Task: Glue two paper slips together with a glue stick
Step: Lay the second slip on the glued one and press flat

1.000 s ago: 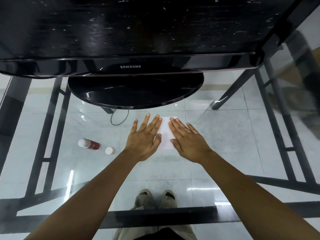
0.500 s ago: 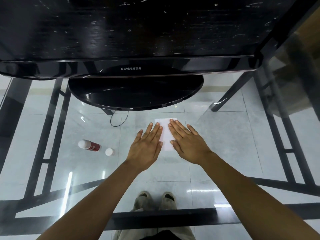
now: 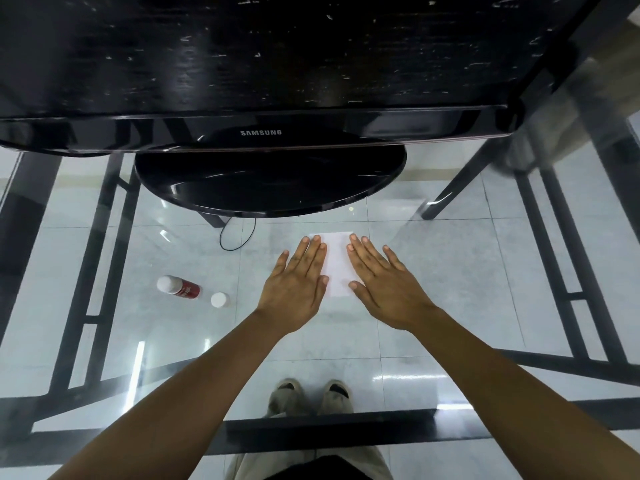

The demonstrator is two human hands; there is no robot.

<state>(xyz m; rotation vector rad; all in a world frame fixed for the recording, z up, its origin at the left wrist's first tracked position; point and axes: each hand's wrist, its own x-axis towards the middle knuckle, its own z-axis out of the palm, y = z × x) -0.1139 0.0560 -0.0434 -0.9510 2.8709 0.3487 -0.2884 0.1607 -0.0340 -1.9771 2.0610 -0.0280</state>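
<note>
Both hands have slid apart across the paper slips point(image 3: 336, 263) mid-bench: left hand point(image 3: 298, 282) and right hand point(image 3: 384, 285) lie flat, fingers spread wide, holding nothing. Smoothing suggests bonding is nearly complete. Glue stick point(image 3: 178, 287) lies uncapped toward the bench's left edge.

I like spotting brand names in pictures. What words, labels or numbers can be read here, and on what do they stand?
"SAMSUNG": on the lower bezel of the black monitor, in pale capitals.
Glue stick: white print on its red label, too small and blurred to read.
Glue stick cap: no text visible.
Paper slips between the left hand and right hand: blank where visible.
</note>
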